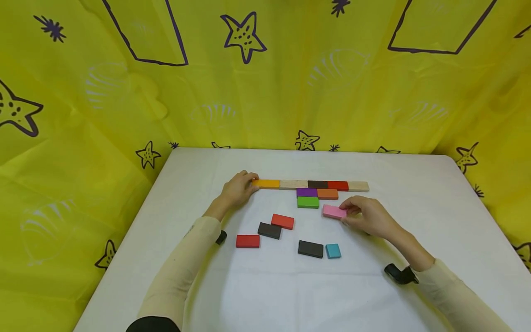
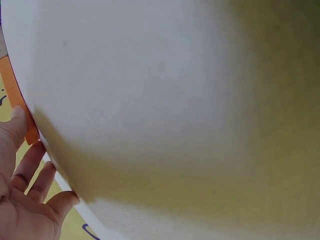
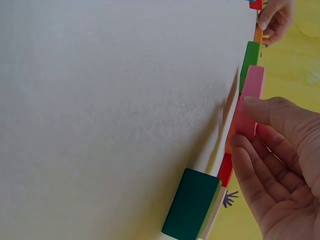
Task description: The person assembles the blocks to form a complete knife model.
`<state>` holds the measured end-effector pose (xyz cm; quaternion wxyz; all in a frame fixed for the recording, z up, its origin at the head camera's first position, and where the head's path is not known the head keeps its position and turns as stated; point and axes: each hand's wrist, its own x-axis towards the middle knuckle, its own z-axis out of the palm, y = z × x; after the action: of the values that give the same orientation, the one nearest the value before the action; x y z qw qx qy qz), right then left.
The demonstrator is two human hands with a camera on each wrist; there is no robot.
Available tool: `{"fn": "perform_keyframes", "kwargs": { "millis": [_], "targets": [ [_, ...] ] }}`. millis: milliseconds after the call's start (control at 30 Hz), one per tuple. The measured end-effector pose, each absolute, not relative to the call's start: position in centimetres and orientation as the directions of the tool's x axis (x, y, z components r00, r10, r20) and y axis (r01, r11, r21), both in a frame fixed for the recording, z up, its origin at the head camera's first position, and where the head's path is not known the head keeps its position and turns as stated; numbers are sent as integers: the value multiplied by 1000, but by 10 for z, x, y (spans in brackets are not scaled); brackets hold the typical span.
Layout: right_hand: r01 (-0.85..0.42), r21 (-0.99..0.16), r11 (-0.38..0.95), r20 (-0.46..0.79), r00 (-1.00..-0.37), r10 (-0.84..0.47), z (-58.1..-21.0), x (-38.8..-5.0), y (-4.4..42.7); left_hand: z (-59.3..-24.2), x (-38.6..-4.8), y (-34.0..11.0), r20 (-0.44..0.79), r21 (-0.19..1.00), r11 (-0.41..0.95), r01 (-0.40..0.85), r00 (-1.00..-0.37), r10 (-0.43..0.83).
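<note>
My left hand pinches the left end of a yellow-orange wooden block. That block begins a row with a pale block, a dark brown block, a red block and another pale block. Against the row's near side lie a purple block and an orange block, with a green block in front of the purple one. My right hand holds a pink block by its right end, between thumb and fingers, slightly nearer than the orange block.
Loose on the white table are two red blocks, a black block, another black block and a small blue block. A dark green block shows in the right wrist view. Yellow cloth hangs behind.
</note>
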<state>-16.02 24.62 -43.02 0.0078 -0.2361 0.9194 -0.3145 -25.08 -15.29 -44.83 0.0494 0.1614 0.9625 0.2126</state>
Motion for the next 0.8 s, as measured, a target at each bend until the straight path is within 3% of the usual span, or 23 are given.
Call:
{"fn": "perform_keyframes", "kwargs": {
  "millis": [800],
  "targets": [
    [-384, -574, 724, 70, -903, -423, -431, -176, 239, -444, -248, -152, -41, 447, 852, 272, -945, 324]
  ]
}}
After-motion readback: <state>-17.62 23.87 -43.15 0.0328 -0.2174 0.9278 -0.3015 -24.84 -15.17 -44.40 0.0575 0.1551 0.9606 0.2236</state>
